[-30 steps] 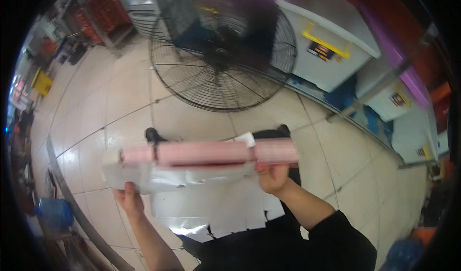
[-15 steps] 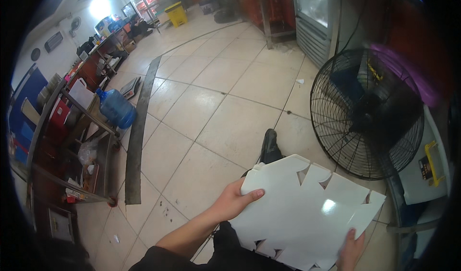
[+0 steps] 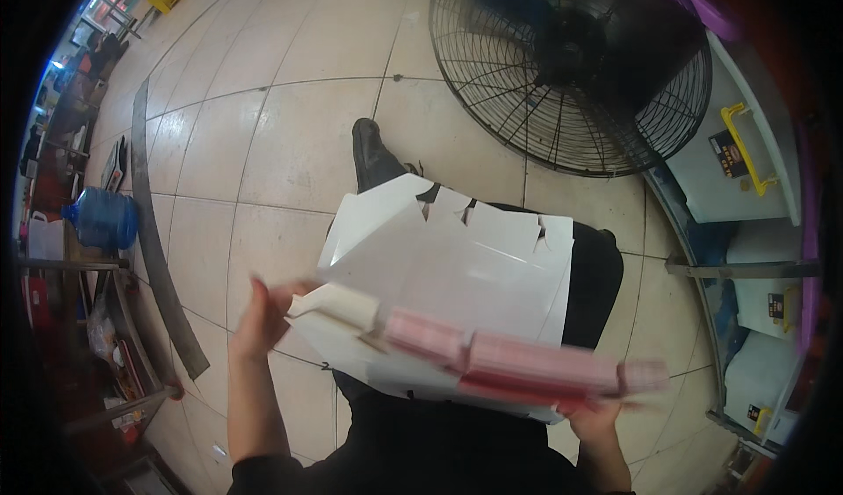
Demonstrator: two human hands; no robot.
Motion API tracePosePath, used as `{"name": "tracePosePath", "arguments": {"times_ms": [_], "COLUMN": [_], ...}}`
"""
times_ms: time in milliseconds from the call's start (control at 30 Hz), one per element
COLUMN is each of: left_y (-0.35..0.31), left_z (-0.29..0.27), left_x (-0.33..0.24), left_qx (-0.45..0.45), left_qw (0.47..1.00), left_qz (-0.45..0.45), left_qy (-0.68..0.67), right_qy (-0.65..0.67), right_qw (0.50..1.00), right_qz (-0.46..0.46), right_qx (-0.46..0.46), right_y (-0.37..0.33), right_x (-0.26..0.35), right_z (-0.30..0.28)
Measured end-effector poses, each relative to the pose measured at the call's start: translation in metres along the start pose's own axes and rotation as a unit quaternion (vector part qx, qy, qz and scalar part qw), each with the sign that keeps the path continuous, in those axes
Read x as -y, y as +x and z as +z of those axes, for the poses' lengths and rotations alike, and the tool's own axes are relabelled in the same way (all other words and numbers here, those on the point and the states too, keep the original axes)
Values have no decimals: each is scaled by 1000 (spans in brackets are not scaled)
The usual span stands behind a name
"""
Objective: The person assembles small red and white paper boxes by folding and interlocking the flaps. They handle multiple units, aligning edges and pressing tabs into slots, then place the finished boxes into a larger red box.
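My left hand [image 3: 263, 319] grips the left end of the flat white cardboard sheet [image 3: 457, 276], and my right hand [image 3: 597, 420] clasps its lower right corner. The sheet lies over my lap, its pink folded edge [image 3: 518, 363] blurred nearest me. Beyond the sheet my black shoe [image 3: 373, 153] rests on the tiled floor [image 3: 263, 126]. Further beyond stands a large black fan [image 3: 571, 56].

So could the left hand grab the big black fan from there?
Probably not. The left hand is holding the white cardboard sheet, and the fan stands well beyond it across the tiled floor.
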State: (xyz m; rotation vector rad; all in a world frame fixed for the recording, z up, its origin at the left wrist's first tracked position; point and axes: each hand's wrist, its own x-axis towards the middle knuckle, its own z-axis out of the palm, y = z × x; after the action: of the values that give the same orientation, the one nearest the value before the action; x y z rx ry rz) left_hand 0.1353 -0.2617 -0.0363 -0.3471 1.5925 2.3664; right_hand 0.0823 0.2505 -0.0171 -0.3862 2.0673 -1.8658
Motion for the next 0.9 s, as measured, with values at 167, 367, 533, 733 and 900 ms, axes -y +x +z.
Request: {"name": "tracePosePath", "arguments": {"times_ms": [167,367,533,733,900], "left_y": [75,86,37,0,24], "left_z": [-8,49,62,49,17], "left_x": [-7,0,29,53,72], "left_qx": [-220,-143,-177,-212,-271], "left_qw": [924,812,842,883,898], "left_qz": [98,68,51,32,85], "left_qy": [298,562,508,417,335], "right_qy": [121,69,76,35,23], "right_qw": [982,977,978,973,987], "right_qz": [-112,-170,-170,-200,-148], "right_qx": [93,111,88,110,56], "right_y": [4,12,9,10,9], "right_x": [12,25,29,31,41], "right_z": [14,24,25,24,22]}}
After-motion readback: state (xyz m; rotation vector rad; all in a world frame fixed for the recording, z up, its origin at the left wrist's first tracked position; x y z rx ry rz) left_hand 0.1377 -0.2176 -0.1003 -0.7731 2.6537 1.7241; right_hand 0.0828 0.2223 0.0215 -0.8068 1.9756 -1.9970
